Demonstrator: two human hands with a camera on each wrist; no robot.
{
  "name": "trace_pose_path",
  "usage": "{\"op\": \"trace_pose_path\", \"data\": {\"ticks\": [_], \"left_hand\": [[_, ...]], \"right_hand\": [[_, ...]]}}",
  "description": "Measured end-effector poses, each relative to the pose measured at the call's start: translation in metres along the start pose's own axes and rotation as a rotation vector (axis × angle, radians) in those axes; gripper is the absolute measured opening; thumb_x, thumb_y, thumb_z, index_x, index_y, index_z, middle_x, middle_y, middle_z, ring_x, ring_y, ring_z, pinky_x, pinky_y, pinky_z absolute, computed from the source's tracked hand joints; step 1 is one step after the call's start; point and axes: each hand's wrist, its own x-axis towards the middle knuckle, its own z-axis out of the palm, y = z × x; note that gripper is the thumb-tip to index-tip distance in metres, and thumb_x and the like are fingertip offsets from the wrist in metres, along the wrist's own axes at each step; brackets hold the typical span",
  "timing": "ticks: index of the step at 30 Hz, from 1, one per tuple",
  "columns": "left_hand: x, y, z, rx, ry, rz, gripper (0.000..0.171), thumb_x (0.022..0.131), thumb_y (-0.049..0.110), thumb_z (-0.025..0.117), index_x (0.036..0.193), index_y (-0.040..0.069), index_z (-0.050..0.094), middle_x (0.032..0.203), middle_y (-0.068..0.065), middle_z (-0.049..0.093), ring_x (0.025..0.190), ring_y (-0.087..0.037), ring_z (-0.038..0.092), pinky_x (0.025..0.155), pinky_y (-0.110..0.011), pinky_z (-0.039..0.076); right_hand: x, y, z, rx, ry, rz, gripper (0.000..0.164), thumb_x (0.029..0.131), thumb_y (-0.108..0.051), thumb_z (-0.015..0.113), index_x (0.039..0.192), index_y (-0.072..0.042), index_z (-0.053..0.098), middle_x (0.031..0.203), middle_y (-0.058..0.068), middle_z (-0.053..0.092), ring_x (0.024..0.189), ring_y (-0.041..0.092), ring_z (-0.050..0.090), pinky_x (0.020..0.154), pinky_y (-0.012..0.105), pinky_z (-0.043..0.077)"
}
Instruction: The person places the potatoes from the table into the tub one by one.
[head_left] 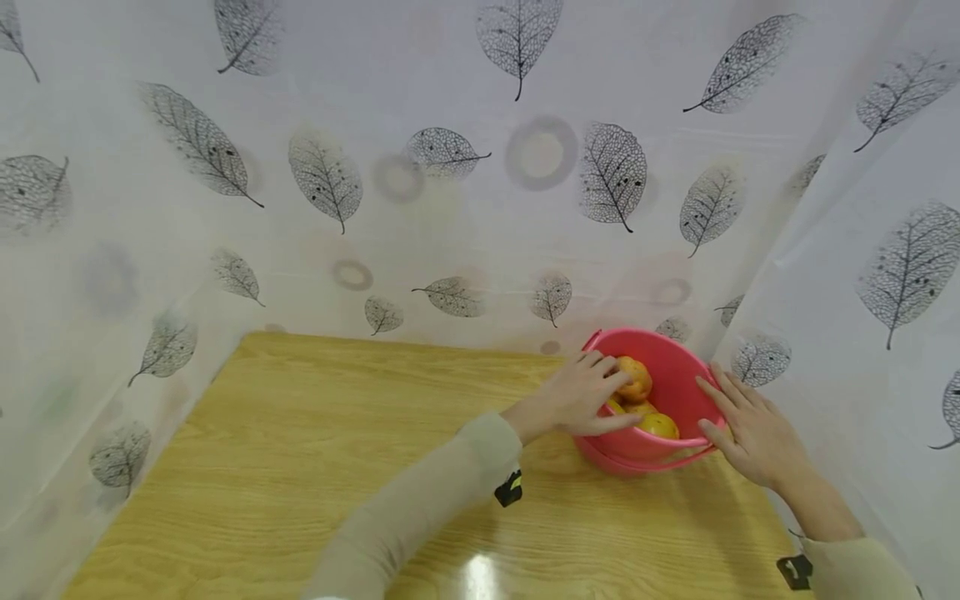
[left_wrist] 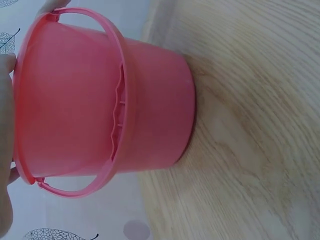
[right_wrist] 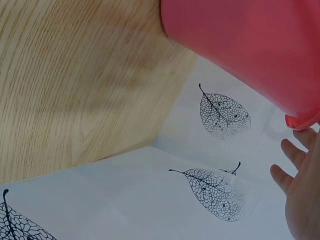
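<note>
A pink plastic bucket (head_left: 678, 367) stands at the table's far right with its mouth tipped toward the head camera. Inside lie several round orange-yellow fruits, one (head_left: 636, 379) higher than another fruit (head_left: 658, 426) near the front wall. Over the left rim reaches my left hand (head_left: 581, 393), its fingers loosely extended beside the upper fruit and its thumb stretched along the rim. My right hand (head_left: 757, 429) rests at the right rim with fingers spread and fairly straight. In the left wrist view, the bucket handle (left_wrist: 125, 100) hangs down against the outside wall.
The wooden table (head_left: 315, 467) extends left of the bucket. White sheeting with a leaf print (head_left: 442, 225) rises behind it and along both sides, close to the bucket and right hand. A dark strap piece (head_left: 508, 488) sits at the left cuff.
</note>
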Motion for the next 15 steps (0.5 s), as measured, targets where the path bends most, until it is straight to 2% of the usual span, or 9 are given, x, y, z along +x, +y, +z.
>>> {"op": "trace_pose_path", "data": {"ticks": [2, 6, 7, 10, 12, 14, 15], "left_hand": [[-0.004, -0.002, 0.001, -0.006, 0.011, 0.023, 0.061, 0.103, 0.067, 0.046, 0.143, 0.023, 0.06, 0.141, 0.001, 0.061, 0.132, -0.018, 0.055, 0.118, -0.034, 0.044], [-0.011, -0.006, 0.002, -0.007, 0.018, 0.073, 0.062, 0.105, 0.063, 0.048, 0.149, 0.021, 0.056, 0.149, -0.001, 0.058, 0.14, -0.02, 0.052, 0.123, -0.035, 0.041], [-0.014, -0.007, 0.002, -0.009, 0.014, 0.08, 0.062, 0.105, 0.061, 0.049, 0.152, 0.02, 0.054, 0.151, -0.002, 0.057, 0.142, -0.021, 0.051, 0.125, -0.036, 0.04], [-0.022, -0.011, 0.001, -0.024, 0.009, 0.09, 0.064, 0.106, 0.058, 0.05, 0.158, 0.02, 0.047, 0.157, -0.005, 0.053, 0.149, -0.025, 0.047, 0.128, -0.038, 0.037], [-0.03, -0.013, 0.0, -0.038, 0.001, 0.073, 0.067, 0.106, 0.057, 0.051, 0.161, 0.02, 0.043, 0.161, -0.007, 0.05, 0.152, -0.027, 0.044, 0.13, -0.04, 0.035], [-0.038, -0.015, -0.001, -0.045, -0.001, 0.048, 0.069, 0.105, 0.058, 0.052, 0.162, 0.019, 0.041, 0.164, -0.008, 0.047, 0.154, -0.028, 0.042, 0.131, -0.043, 0.034], [-0.042, -0.016, -0.001, -0.047, -0.004, 0.031, 0.071, 0.104, 0.059, 0.052, 0.162, 0.02, 0.041, 0.165, -0.008, 0.046, 0.155, -0.028, 0.041, 0.131, -0.043, 0.034]], "right_hand": [[-0.001, 0.0, 0.0, -0.001, 0.015, -0.018, 0.066, 0.103, -0.034, 0.059, 0.161, -0.009, 0.042, 0.178, 0.01, 0.021, 0.164, 0.032, 0.023, 0.129, 0.016, -0.011], [-0.001, 0.001, 0.001, 0.017, 0.037, -0.028, 0.065, 0.103, -0.032, 0.06, 0.161, -0.009, 0.042, 0.178, 0.007, 0.02, 0.16, 0.038, 0.031, 0.129, 0.014, -0.009], [-0.001, 0.0, 0.001, 0.028, 0.041, -0.023, 0.065, 0.103, -0.032, 0.06, 0.161, -0.01, 0.042, 0.178, 0.007, 0.02, 0.159, 0.04, 0.033, 0.131, 0.017, -0.007], [-0.002, -0.001, 0.0, 0.054, 0.058, -0.004, 0.066, 0.102, -0.033, 0.062, 0.161, -0.01, 0.043, 0.176, 0.011, 0.026, 0.155, 0.043, 0.037, 0.138, 0.034, 0.006], [-0.002, -0.004, -0.002, 0.07, 0.069, 0.007, 0.067, 0.101, -0.033, 0.063, 0.161, -0.011, 0.043, 0.175, 0.013, 0.029, 0.155, 0.043, 0.038, 0.137, 0.046, 0.015], [-0.003, -0.007, -0.004, 0.074, 0.08, 0.013, 0.069, 0.1, -0.034, 0.065, 0.161, -0.011, 0.043, 0.174, 0.013, 0.031, 0.156, 0.041, 0.037, 0.134, 0.053, 0.023], [-0.003, -0.009, -0.005, 0.073, 0.085, 0.012, 0.069, 0.1, -0.035, 0.066, 0.161, -0.011, 0.044, 0.174, 0.013, 0.031, 0.157, 0.039, 0.036, 0.134, 0.054, 0.023]]}}
